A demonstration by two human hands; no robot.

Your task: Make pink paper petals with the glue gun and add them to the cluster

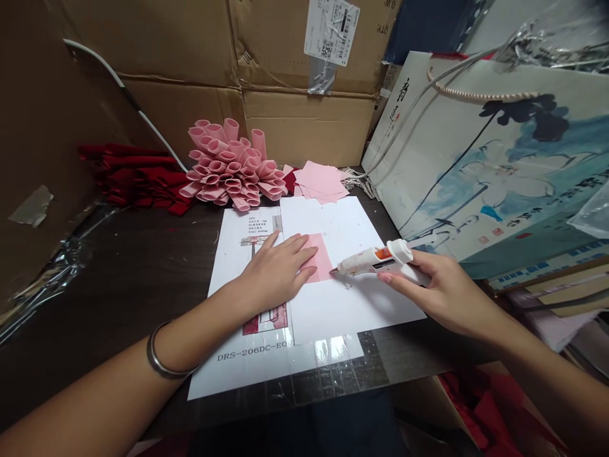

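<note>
Pink square (324,255): lies flat on white sheet (342,311) beneath spread, ungripping left hand (276,268). Glue gun (364,260): sits grasped in right hand (440,287), with nozzle (335,271) at square's right edge.

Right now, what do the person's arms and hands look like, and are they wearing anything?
The left hand and right hand wear no gloves, and no sleeves show on either arm. A smooth, rounded, silvery-grey bangle circles the left arm near the wrist. The right arm shows no bracelet or watch.
</note>
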